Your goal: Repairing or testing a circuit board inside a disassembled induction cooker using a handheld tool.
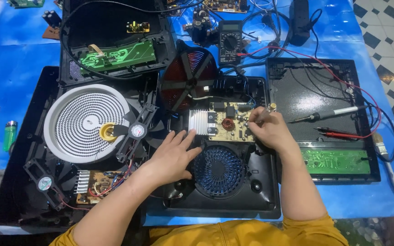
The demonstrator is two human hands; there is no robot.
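Two hands work over a tan circuit board (226,124) seated in an opened black cooker shell (224,200). Right hand (270,130) pinches a thin tool (263,114), its grip closed, at the board's right edge; left hand (174,155) lies flat and open, fingertips touching the silver heatsink (198,122). Below sits a blue fan (218,171). Blue sheeting covers the counter (10,77); checkered floor (393,41) lies right.
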